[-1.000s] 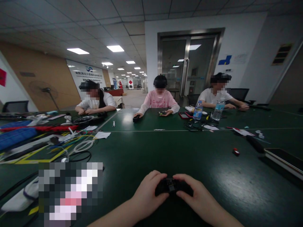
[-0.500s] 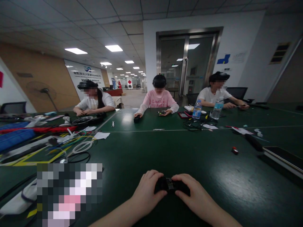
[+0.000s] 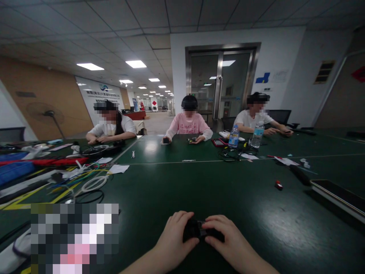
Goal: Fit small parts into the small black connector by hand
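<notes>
Both of my hands rest on the dark green table (image 3: 176, 190) at the bottom centre and grip one small black device (image 3: 196, 230) between them. My left hand (image 3: 173, 238) wraps its left end with fingers curled over the top. My right hand (image 3: 228, 239) covers its right end, thumb and fingers pressed on it. Most of the device is hidden by my fingers, so I cannot make out what it is.
Cables, white cord and yellow strips (image 3: 85, 182) lie at the left. A small red item (image 3: 278, 185) and a flat dark slab (image 3: 339, 196) lie at the right. Two water bottles (image 3: 234, 136) stand farther back, where three people sit working.
My hands have stayed closed on the black device, drawing slightly together. The view has shifted a little to the right and tilted up.
</notes>
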